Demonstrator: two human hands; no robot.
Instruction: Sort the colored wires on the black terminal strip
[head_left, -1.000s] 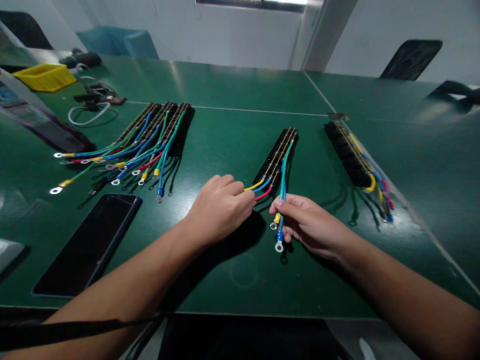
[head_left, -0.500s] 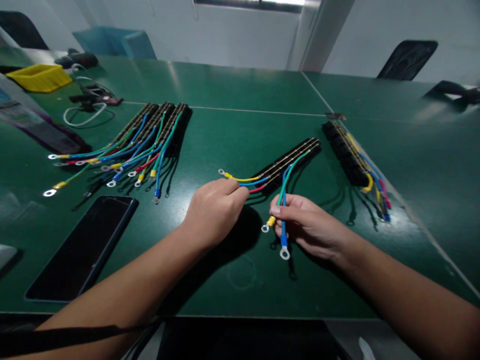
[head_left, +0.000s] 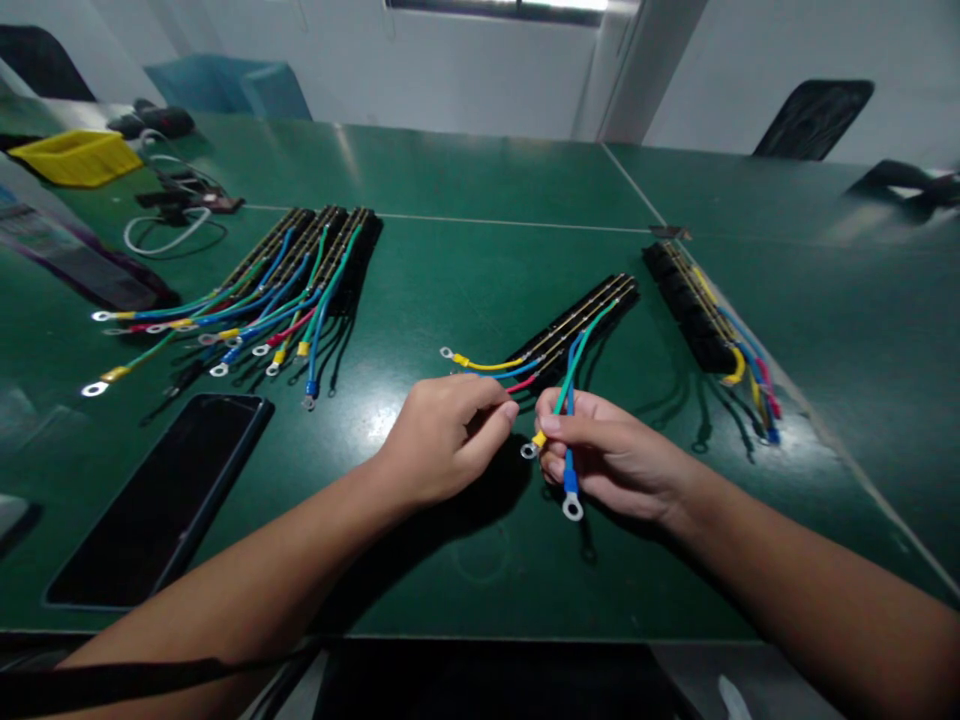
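A black terminal strip (head_left: 577, 325) with brass-coloured rows lies slantwise on the green table. From its near end come a yellow wire (head_left: 491, 366), a blue one and a red wire (head_left: 523, 384). My left hand (head_left: 454, 435) is closed in a pinch where the red wire runs in behind its fingers; that wire's end is hidden. My right hand (head_left: 611, 445) pinches a green wire (head_left: 568, 375) and a second blue wire (head_left: 569, 462) between thumb and fingers. Their ring lugs hang free below: a yellow-sleeved lug (head_left: 531, 448) and a blue-sleeved lug (head_left: 572, 500).
Three wired strips (head_left: 330, 250) lie side by side at left, their lugs pointing toward me. Another wired strip (head_left: 690, 310) lies at right by a table seam. A phone (head_left: 161, 500) rests near the front left edge. Behind are a yellow bin (head_left: 79, 158) and cables (head_left: 169, 235).
My left hand has shifted right and slightly down, from the yellow and blue wires' ends toward the red wire. The right hand keeps its hold, barely moving.
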